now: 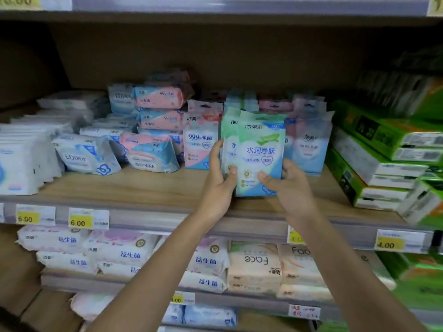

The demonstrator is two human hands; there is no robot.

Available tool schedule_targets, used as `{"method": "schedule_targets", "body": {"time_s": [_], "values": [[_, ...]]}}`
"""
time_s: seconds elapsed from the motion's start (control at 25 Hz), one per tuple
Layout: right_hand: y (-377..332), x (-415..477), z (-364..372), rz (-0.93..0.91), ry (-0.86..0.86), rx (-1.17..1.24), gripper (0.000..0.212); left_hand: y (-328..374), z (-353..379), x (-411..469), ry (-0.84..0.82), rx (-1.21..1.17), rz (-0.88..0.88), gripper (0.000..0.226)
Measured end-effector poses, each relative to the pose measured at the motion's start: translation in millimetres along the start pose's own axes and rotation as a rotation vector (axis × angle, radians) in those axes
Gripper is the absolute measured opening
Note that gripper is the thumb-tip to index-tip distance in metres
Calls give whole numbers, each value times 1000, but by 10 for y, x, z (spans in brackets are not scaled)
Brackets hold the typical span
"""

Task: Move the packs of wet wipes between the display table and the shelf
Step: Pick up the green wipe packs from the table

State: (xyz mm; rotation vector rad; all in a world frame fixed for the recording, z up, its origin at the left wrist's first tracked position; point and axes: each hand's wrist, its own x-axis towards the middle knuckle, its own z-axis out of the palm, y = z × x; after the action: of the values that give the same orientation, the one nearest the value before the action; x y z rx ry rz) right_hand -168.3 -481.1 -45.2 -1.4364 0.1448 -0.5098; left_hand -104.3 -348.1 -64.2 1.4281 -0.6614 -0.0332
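In the head view the left hand (219, 180) grips the rear pack (228, 142) and the right hand (291, 188) pinches the front pack (262, 149), both upright on the shelf (143, 188); best moved squarely, so the neighbouring pink pack (200, 137) stays standing.

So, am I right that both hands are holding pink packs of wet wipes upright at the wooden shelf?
Not quite: the packs being held are green, not pink. The head view shows the left hand and the right hand gripping the green packs upright at the wooden shelf. The pink pack stands untouched just to their left.
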Motion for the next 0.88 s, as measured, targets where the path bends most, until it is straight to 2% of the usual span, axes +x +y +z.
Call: {"method": "schedule_targets", "body": {"time_s": [0.16,0.24,0.32,0.4,0.52,0.64,0.72,0.8,0.88], "values": [[95,-3,40,-47,21,-70,33,-124,7,-12,117,308,105,57],[109,-11,45,-52,31,-77,33,-117,3,-24,156,339,58,60],[116,-16,41,-46,48,-72,34,-73,-23,-26,124,331,-6,61],[132,-21,47,-36,63,-103,35,-60,-83,-39,93,418,-27,62],[154,-54,86,-17,64,-237,32,-53,-158,-65,100,489,-73,74],[132,-114,130,-46,102,-517,26,-34,-213,-91,150,549,-67,78],[128,-188,161,-106,166,-675,43,-19,-245,-127,152,560,-47,82],[141,-290,192,-181,206,-678,67,-21,-260,-175,166,576,-13,85],[162,-352,258,-241,214,-681,70,-26,-263,-181,164,571,-11,82]]}}
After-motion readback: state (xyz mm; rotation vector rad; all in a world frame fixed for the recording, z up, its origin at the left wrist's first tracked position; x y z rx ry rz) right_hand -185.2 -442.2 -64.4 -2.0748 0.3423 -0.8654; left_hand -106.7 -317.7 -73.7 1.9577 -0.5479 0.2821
